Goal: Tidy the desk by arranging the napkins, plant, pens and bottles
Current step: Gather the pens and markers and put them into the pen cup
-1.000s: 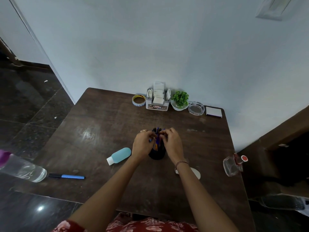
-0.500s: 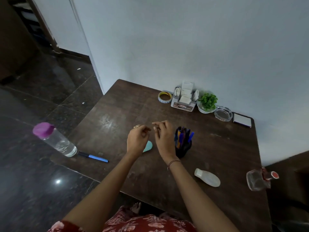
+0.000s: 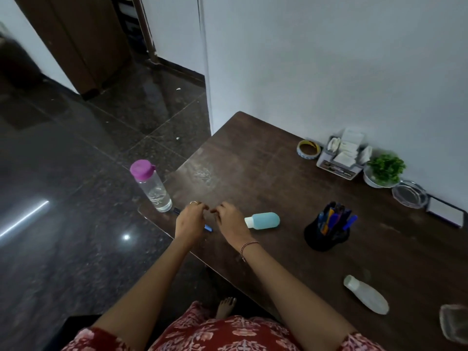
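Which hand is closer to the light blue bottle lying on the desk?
Right. The right hand sits just left of the light blue bottle, by its white cap, apart from it; the left hand is farther left, over the blue pen.

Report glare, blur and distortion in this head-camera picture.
Head view: dim overall; a bright streak and a spot of glare on the polished floor; pale sheen on the desk; wide-angle lens bows the wall corner; the glass item at the lower-right edge is smeared.
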